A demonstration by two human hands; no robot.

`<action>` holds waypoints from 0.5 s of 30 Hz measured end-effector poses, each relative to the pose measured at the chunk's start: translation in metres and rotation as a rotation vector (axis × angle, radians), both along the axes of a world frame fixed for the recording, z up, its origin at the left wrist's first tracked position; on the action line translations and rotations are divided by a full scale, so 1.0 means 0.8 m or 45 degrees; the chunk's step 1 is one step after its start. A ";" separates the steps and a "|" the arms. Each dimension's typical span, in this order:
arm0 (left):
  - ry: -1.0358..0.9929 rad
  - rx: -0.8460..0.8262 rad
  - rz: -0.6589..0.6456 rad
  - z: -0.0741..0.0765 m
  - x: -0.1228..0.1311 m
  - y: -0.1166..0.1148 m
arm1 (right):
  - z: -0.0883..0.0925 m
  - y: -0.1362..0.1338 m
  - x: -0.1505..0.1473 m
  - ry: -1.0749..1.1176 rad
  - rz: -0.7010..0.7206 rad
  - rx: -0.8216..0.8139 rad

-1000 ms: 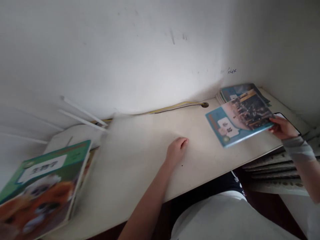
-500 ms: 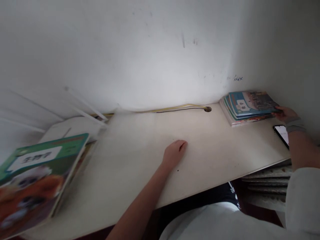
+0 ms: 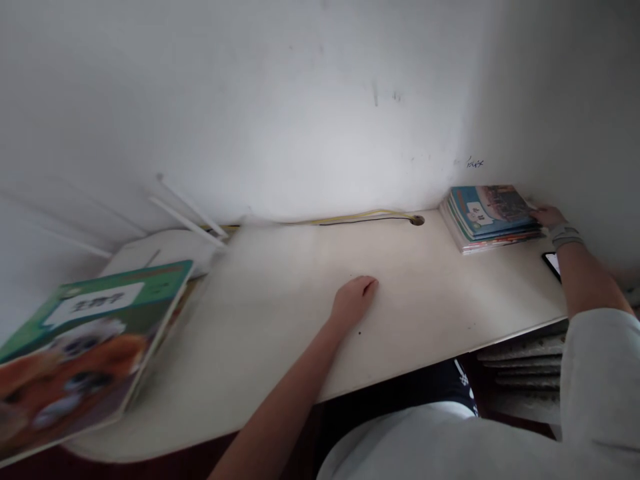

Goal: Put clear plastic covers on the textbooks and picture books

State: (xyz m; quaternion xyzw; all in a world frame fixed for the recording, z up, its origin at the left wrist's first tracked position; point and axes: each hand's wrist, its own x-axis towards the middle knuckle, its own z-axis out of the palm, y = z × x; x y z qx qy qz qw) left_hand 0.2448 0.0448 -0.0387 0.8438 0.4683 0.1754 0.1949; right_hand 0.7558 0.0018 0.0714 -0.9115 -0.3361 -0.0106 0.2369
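Observation:
My left hand (image 3: pixel 353 300) rests on the cream desktop (image 3: pixel 280 320), fingers loosely together and holding nothing. My right hand (image 3: pixel 547 216) is at the far right, its fingertips against the right edge of a stack of books (image 3: pixel 487 219). A blue-covered book with a photo on it lies on top of that stack. Near the right hand, a black smartphone (image 3: pixel 551 265) lies partly hidden behind the wrist. A thick green book (image 3: pixel 85 347) with an orange animal picture on its cover sits at the near left, well away from both hands.
The desk meets white walls at the back and right. A yellow and black cable (image 3: pixel 365 217) runs along the back edge into a round grommet (image 3: pixel 417 220). Behind the green book are a white object (image 3: pixel 165 250) and white rods (image 3: pixel 187 207). A ribbed grey panel (image 3: pixel 520 377) sits below the desk.
The blue book has gone from my right hand's grip in the air to lying flat on the stack. My right hand has drawn back to the stack's edge. My left hand has stayed put.

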 end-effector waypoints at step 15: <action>0.482 -0.039 0.881 0.028 -0.076 0.031 | -0.137 -0.018 -0.328 -0.566 1.323 -0.134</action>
